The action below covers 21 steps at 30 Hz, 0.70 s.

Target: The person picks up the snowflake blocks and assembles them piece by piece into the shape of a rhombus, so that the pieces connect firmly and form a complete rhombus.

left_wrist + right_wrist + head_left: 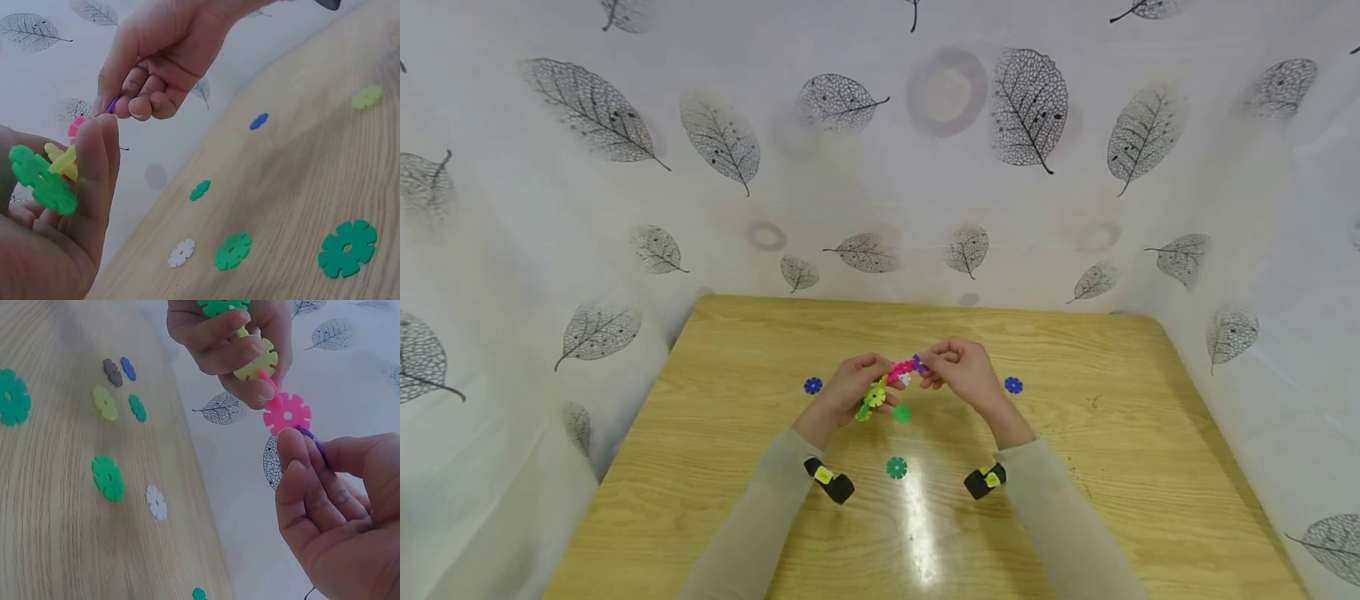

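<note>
Your left hand (850, 385) is gripping a small cluster of interlocked plastic snowflake discs (250, 344), green, yellow-green and pink, held up over the middle of the wooden worktop (1075, 467). Your right hand (966, 371) is pinching a purple plastic disc (310, 439) edge-on between thumb and fingertips, right against the rim of the pink notched disc (287, 413) at the cluster's outer end.

Whether the purple piece is already seated in a notch cannot be told from these views. To do this well, you are probably wanting slot lined to slot, the two discs crossing at right angles, and a straight push with no twisting. Brace the pink disc from behind so the cluster is not flexing apart.

Loose discs are lying flat below: a large green disc (897, 467), two blue discs (812, 385) well apart, a white disc (155, 502).
</note>
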### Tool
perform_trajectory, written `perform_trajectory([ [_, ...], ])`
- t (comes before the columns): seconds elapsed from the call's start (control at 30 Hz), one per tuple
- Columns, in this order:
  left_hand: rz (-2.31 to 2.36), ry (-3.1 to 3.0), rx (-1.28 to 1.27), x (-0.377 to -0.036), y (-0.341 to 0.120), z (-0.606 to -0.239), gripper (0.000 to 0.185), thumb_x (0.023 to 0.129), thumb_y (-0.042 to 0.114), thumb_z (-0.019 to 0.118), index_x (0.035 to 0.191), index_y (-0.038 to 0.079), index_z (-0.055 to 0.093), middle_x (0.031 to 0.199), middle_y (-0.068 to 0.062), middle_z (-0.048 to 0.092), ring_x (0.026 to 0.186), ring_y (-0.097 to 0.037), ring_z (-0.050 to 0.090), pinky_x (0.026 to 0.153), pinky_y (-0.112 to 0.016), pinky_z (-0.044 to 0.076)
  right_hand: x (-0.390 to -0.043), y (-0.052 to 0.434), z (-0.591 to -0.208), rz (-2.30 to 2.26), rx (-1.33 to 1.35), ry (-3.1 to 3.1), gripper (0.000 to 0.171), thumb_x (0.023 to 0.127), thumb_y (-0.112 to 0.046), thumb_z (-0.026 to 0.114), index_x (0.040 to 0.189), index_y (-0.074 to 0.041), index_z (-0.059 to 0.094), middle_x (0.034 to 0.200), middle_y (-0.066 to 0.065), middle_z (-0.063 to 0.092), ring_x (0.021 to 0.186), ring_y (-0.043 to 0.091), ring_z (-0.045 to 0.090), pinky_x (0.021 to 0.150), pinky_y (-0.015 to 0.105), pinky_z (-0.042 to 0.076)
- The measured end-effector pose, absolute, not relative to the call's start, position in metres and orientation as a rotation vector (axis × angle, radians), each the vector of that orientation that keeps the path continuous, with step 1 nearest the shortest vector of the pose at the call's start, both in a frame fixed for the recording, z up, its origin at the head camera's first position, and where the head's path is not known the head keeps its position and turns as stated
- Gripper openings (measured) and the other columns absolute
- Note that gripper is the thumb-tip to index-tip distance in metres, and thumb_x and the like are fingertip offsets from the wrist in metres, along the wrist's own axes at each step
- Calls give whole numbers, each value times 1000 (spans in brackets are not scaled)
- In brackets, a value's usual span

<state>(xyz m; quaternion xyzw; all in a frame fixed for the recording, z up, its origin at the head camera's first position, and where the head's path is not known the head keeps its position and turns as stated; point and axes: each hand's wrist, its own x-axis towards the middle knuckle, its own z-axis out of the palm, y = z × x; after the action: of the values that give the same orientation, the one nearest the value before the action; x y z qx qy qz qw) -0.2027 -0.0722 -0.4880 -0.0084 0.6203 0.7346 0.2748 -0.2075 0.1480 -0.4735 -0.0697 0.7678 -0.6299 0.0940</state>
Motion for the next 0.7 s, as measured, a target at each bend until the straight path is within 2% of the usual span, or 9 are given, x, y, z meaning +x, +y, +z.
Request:
perform_trajectory([
  [0.13, 1985, 1655, -47, -203, -71, -488, 20, 105, 26, 51, 105, 7, 57, 94, -10, 72, 62, -15, 70, 59, -26, 61, -208, 145, -475, -1891, -217, 2284, 21, 97, -19, 66, 101, 2, 65, 88, 28, 72, 68, 24, 73, 68, 47, 62],
  [0.2, 1989, 1653, -58, -202, -70, -488, 19, 105, 26, 51, 105, 8, 57, 94, -10, 72, 62, -16, 70, 59, -26, 61, -208, 144, -475, -1893, -215, 2291, 20, 97, -19, 66, 100, 1, 65, 87, 26, 72, 67, 23, 73, 66, 44, 63],
  [0.33, 2000, 1661, -63, -201, -71, -487, 18, 105, 24, 51, 105, 7, 58, 93, -11, 72, 61, -16, 70, 57, -25, 60, -208, 143, -475, -1901, -218, 2279, 21, 97, -19, 66, 100, 2, 64, 86, 25, 72, 67, 24, 73, 69, 51, 62],
  [0.43, 2015, 1640, -43, -201, -72, -487, 18, 104, 23, 51, 105, 6, 58, 91, -10, 72, 61, -16, 70, 55, -24, 59, -208, 143, -475, -1910, -225, 2261, 22, 96, -20, 67, 100, 2, 65, 85, 24, 73, 67, 23, 73, 69, 51, 62],
  [0.57, 2011, 1625, -6, -202, -73, -487, 19, 104, 24, 52, 105, 6, 57, 90, -9, 72, 62, -15, 70, 55, -24, 59, -201, 144, -458, -1894, -226, 2239, 22, 97, -16, 66, 103, 5, 64, 79, 14, 74, 68, 25, 73, 71, 51, 61],
  [0.7, 1991, 1637, 13, -203, -73, -485, 21, 104, 26, 51, 106, 6, 57, 89, -8, 71, 64, -15, 70, 57, -25, 60, -196, 143, -445, -1876, -229, 2226, 23, 98, -12, 63, 105, 10, 63, 80, 14, 74, 70, 26, 73, 75, 55, 60],
])
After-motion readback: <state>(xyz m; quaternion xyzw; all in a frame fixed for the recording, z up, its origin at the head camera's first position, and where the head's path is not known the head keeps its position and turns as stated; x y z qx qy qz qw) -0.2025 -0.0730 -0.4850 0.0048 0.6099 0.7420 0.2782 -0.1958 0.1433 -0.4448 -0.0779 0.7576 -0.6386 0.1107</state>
